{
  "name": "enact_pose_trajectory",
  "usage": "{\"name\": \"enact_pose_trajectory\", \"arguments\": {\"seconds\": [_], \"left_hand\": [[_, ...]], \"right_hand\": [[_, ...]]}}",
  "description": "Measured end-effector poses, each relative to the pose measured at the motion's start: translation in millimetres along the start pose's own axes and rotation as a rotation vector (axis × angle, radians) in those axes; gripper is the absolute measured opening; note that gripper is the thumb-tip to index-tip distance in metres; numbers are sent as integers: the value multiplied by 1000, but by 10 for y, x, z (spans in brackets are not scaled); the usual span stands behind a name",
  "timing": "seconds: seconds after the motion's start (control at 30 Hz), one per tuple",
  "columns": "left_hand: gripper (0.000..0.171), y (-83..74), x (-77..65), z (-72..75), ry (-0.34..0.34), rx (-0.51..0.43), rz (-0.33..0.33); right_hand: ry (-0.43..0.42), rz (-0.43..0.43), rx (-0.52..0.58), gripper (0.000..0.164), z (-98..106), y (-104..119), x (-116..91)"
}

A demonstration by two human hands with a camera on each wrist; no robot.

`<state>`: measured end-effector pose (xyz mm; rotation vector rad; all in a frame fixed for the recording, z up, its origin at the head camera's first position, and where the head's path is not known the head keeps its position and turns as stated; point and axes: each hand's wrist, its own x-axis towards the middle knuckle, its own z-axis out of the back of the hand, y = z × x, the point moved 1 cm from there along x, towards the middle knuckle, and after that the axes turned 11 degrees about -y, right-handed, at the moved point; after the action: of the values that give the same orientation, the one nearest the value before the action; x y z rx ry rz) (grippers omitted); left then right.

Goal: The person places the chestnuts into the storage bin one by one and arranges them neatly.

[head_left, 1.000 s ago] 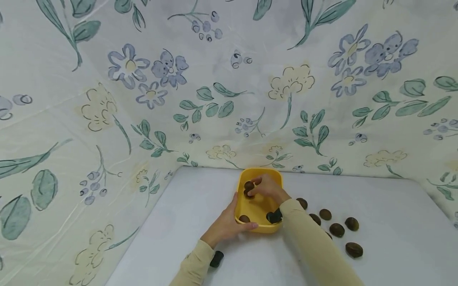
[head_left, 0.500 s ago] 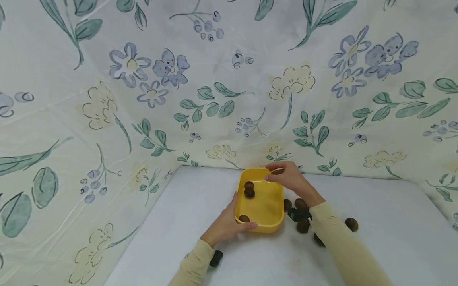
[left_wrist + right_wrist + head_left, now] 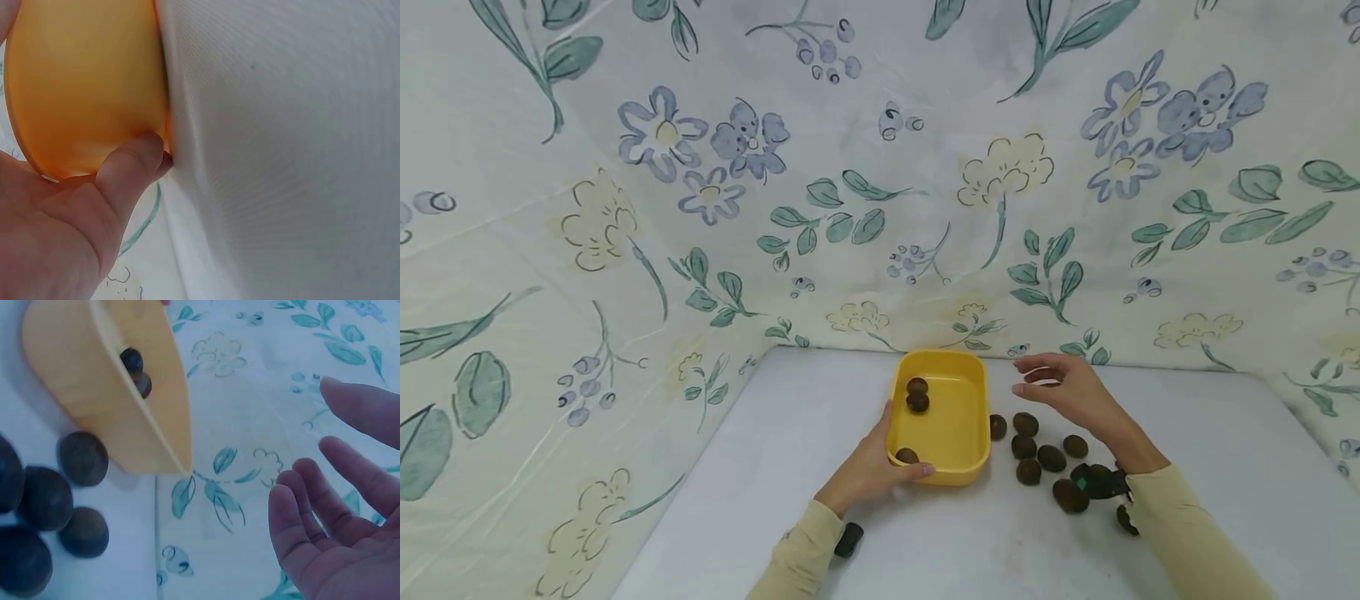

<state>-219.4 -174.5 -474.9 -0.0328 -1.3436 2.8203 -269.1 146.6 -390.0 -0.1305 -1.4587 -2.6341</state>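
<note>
Fingers (image 3: 356,472) of the right hand (image 3: 1071,390) stand parted and empty, just withdrawn from the yellow container (image 3: 947,440), whose near-left corner the left hand (image 3: 872,465) grips, so I judge the right free, three brown nut-like pieces (image 3: 917,402) inside, others on the worktop (image 3: 925,550).

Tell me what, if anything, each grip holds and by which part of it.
The left grip holds the box by its near left corner, thumb on the near wall. The right grip holds nothing.
</note>
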Motion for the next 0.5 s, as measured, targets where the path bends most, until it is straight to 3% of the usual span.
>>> {"name": "enact_pose_trajectory", "arguments": {"seconds": [0.27, 0.5], "left_hand": [[131, 9, 27, -8, 0, -2, 5], [132, 28, 30, -11, 3, 1, -5]], "right_hand": [[-54, 60, -48, 48, 310, -256, -243], [-73, 46, -90, 50, 541, -507, -471]]}}
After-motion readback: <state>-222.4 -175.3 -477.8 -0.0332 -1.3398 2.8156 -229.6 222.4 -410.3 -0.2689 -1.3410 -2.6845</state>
